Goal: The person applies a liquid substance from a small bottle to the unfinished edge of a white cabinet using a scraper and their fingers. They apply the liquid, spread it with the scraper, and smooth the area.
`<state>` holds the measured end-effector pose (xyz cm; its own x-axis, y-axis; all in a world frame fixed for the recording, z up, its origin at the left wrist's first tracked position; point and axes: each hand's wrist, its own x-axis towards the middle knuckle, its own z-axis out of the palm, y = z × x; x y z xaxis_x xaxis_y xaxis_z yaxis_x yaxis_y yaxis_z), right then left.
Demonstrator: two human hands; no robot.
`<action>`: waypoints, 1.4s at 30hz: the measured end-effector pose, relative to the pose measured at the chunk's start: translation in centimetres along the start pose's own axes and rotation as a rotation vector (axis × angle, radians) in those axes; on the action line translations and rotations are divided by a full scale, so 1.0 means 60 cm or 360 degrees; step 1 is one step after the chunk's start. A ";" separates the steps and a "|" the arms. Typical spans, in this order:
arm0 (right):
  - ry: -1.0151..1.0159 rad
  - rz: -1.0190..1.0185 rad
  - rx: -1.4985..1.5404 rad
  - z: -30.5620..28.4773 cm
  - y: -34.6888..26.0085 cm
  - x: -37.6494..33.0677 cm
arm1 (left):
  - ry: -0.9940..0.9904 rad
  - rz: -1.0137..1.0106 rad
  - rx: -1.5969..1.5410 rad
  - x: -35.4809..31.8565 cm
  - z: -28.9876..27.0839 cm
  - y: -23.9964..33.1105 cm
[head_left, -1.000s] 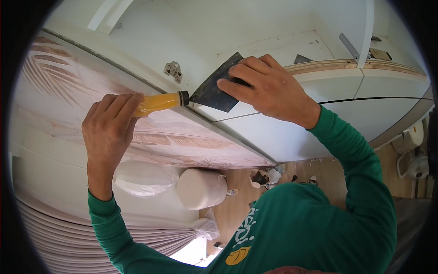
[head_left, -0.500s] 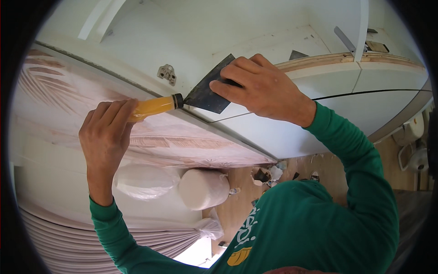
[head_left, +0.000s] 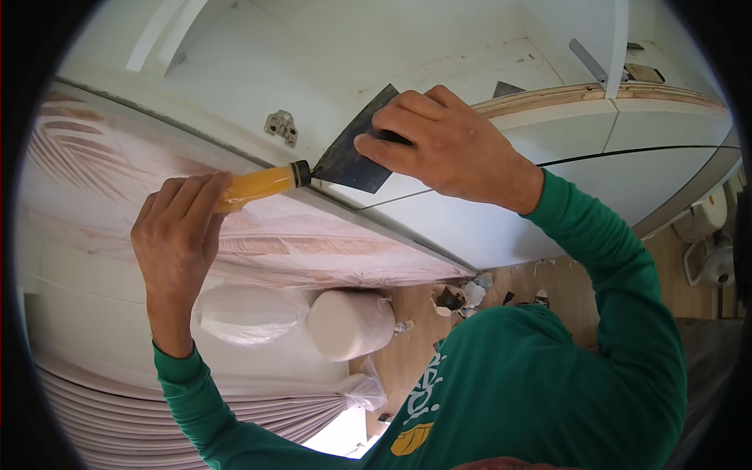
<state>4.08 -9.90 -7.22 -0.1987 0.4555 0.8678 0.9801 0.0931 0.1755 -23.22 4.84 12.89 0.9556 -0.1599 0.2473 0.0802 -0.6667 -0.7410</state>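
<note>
My left hand (head_left: 176, 227) is closed round the rear of a yellow-handled tool (head_left: 262, 185) with a dark collar. Its kind is not clear. In my right hand (head_left: 458, 153), thumb and fingers grip a thin dark scraper plate (head_left: 352, 160), slanted over the white cabinet's edge. The plate's lower left corner meets the collar end of the yellow tool, or lies very close to it; I cannot tell which. Beside them a metal cabinet hinge (head_left: 282, 127) is fixed to the white panel.
A pink leaf-patterned wall (head_left: 258, 243) runs along the cabinet's left side. Inside the cabinet lie another dark flat piece (head_left: 507, 89) and a grey metal arm (head_left: 587, 61). Far below stand a plastic-wrapped round seat (head_left: 350, 325) and an open bag (head_left: 449, 300) on the wooden floor.
Both hands, with the yellow-handled tool and the scraper plate, sit slightly further left in the picture, and the cabinet has shifted with them. Both grips look the same.
</note>
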 end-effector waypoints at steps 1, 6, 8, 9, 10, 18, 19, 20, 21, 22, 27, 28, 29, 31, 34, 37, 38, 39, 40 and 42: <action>0.0049 -0.0010 -0.0036 0.002 0.005 0.001 | 0.0021 0.0000 -0.0013 0.001 0.007 -0.001; 0.0135 0.0086 0.0269 0.010 0.037 -0.010 | 0.0106 -0.0011 -0.0111 0.008 0.036 -0.009; 0.0182 0.0116 0.0422 0.011 0.041 -0.007 | 0.0107 -0.0067 -0.0146 -0.005 0.027 -0.006; 0.0193 0.0127 0.0495 0.008 0.042 -0.006 | 0.0124 -0.0078 -0.0157 -0.009 0.025 -0.006; 0.0199 0.0140 0.0566 0.007 0.040 -0.007 | 0.0142 -0.0088 -0.0173 -0.015 0.024 -0.007; 0.0265 0.0360 0.1305 0.004 0.055 -0.001 | 0.0301 -0.0241 -0.0547 -0.041 0.029 -0.012; 0.0259 0.0365 0.1399 0.000 0.057 0.002 | 0.0323 -0.0285 -0.0631 -0.042 0.029 -0.009; 0.0251 0.0369 0.1494 -0.003 0.058 0.005 | 0.0345 -0.0328 -0.0714 -0.045 0.030 -0.007; 0.0256 0.0351 0.1512 -0.004 0.058 0.008 | 0.0342 -0.0331 -0.0749 -0.048 0.030 -0.008; 0.0262 0.0338 0.1525 -0.006 0.057 0.008 | 0.0342 -0.0328 -0.0787 -0.049 0.031 -0.009; 0.0317 0.0346 0.1743 -0.006 0.059 0.019 | 0.0351 -0.0411 -0.0995 -0.058 0.033 -0.012; 0.0312 0.0359 0.1744 -0.006 0.060 0.020 | 0.0355 -0.0419 -0.1021 -0.059 0.035 -0.011; 0.0308 0.0371 0.1746 -0.006 0.062 0.020 | 0.0358 -0.0428 -0.1047 -0.058 0.035 -0.012; 0.0295 0.0393 0.1736 -0.009 0.062 0.022 | 0.0366 -0.0400 -0.1041 -0.055 0.032 -0.011; 0.0278 0.0394 0.1723 -0.015 0.061 0.023 | 0.0406 -0.0436 -0.1028 -0.048 0.029 -0.003; 0.0280 0.0363 0.1742 -0.013 0.065 0.026 | 0.0378 -0.0426 -0.1047 -0.053 0.031 -0.005; 0.0283 0.0368 0.1735 -0.011 0.065 0.026 | 0.0356 -0.0410 -0.1058 -0.056 0.032 -0.007; 0.0287 0.0372 0.1729 -0.009 0.065 0.027 | 0.0361 -0.0399 -0.1046 -0.055 0.032 -0.007; 0.0288 0.0373 0.1727 -0.009 0.066 0.028 | 0.0367 -0.0390 -0.1035 -0.055 0.031 -0.007; 0.0291 0.0374 0.1722 -0.010 0.068 0.031 | 0.0370 -0.0367 -0.1005 -0.054 0.028 -0.006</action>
<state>7.69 -9.19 -4.60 0.0813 0.4348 0.8969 0.4586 0.7826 -0.4209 -25.84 6.85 11.33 0.8432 -0.0681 0.5332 0.0263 -0.9855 -0.1676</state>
